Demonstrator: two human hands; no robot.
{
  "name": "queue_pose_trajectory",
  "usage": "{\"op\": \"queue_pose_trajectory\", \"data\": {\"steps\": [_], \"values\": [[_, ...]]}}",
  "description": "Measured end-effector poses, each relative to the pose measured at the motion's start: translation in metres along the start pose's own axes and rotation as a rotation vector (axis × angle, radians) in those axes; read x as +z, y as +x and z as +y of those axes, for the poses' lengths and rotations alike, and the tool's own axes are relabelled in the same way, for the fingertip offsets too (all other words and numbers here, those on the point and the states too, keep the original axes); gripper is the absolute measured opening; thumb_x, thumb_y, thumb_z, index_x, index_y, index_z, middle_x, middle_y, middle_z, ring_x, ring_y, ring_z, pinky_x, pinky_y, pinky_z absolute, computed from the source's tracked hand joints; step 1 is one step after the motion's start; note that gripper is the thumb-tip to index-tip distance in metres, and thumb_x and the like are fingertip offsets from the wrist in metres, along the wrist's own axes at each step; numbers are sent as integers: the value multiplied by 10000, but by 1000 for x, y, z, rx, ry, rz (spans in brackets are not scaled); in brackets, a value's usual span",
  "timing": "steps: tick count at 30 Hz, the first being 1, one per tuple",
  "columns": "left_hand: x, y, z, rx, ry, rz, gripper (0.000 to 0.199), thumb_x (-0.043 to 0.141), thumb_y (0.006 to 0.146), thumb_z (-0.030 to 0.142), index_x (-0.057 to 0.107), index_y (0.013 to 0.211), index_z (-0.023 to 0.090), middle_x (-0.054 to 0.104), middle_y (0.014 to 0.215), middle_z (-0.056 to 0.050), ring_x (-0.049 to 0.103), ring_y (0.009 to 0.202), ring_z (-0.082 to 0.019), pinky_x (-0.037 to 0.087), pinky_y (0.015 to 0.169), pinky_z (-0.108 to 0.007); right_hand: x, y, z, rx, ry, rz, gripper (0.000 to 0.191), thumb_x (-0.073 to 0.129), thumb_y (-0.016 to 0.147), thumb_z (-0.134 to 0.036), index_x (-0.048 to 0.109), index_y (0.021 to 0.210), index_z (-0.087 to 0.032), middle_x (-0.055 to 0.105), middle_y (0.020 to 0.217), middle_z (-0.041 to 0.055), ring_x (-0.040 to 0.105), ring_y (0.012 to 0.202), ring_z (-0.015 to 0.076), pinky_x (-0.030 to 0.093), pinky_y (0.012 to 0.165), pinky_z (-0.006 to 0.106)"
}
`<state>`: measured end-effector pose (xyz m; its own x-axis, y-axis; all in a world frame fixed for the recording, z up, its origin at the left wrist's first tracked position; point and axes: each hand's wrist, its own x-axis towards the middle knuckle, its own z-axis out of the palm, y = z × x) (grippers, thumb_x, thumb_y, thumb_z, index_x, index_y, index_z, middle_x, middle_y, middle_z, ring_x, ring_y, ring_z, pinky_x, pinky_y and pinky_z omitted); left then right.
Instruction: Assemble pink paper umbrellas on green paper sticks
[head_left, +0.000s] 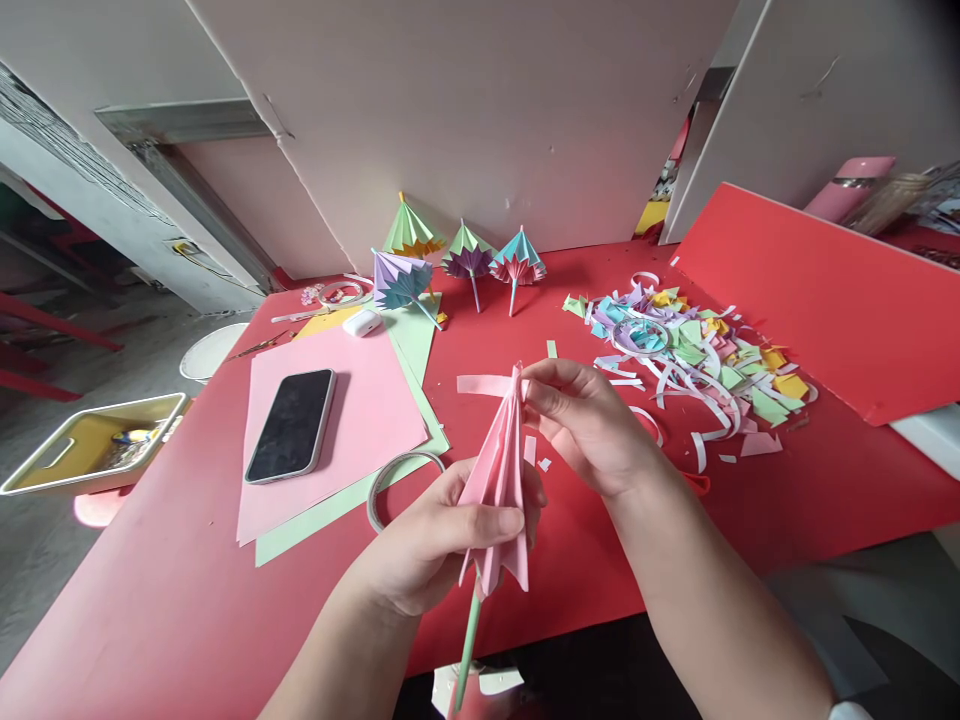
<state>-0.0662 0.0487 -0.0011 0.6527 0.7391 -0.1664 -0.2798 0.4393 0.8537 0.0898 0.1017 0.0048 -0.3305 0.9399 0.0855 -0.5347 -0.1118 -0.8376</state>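
Observation:
A folded pink paper umbrella (495, 490) with a green paper stick (469, 640) is held upright above the front of the red table. My left hand (442, 535) wraps round its pleated canopy, thumb across the front. At the narrow top, my right hand (577, 415) pinches thumb and fingers against the tip. A pink paper strip (484, 385) sticks out leftward from that tip; its other end is hidden by the fingers and the pleats.
Several finished paper umbrellas (469, 255) stand at the back of the red table (360, 610). Paper scraps (705, 350) are heaped at right. A phone (292, 425) lies on pink paper sheets (375, 390) at left. A tape roll (375, 500) rests beside my left hand.

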Motion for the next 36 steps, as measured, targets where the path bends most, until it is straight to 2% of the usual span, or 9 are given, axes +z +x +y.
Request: {"op": "queue_pose_trajectory", "data": {"steps": [10,16,19,23,32,36], "values": [[5,0,5,-57,100,70,165,644,741,279,573,816,150,555,521,27,488,471,-77,379,545,-234,4,-2,0,35,-11,26,42,712,699,-267,679,683,-247,638,684,-45,592,672,80,493,722,244],[7,0,6,-82,109,110,182,660,726,281,577,819,150,568,628,16,513,490,-67,360,494,-200,11,-4,-3,58,-56,79,48,679,723,-269,654,699,-237,621,711,-27,584,710,102,476,768,280],[7,-2,5,-84,111,123,194,659,729,286,576,837,149,567,607,19,499,470,-63,355,470,-193,12,-5,-1,15,-85,87,55,674,731,-294,662,707,-246,628,716,-40,583,707,90,471,757,259],[7,-2,5,-78,118,113,180,647,739,281,573,828,144,570,577,20,476,445,-56,369,474,-195,11,-5,2,-41,-129,81,76,683,725,-320,685,734,-245,663,739,-21,609,759,118,472,809,307],[8,1,5,-70,106,90,187,642,738,293,549,776,135,570,606,2,474,455,-55,358,436,-172,15,-3,5,-8,-42,83,87,670,733,-316,648,732,-232,676,760,-17,624,783,130,489,856,348],[9,1,6,-40,167,159,169,623,757,293,546,807,151,567,586,12,474,473,-72,372,435,-180,12,-2,6,-34,-107,58,143,615,776,-366,644,787,-226,685,851,14,630,855,154,495,850,368]]}}
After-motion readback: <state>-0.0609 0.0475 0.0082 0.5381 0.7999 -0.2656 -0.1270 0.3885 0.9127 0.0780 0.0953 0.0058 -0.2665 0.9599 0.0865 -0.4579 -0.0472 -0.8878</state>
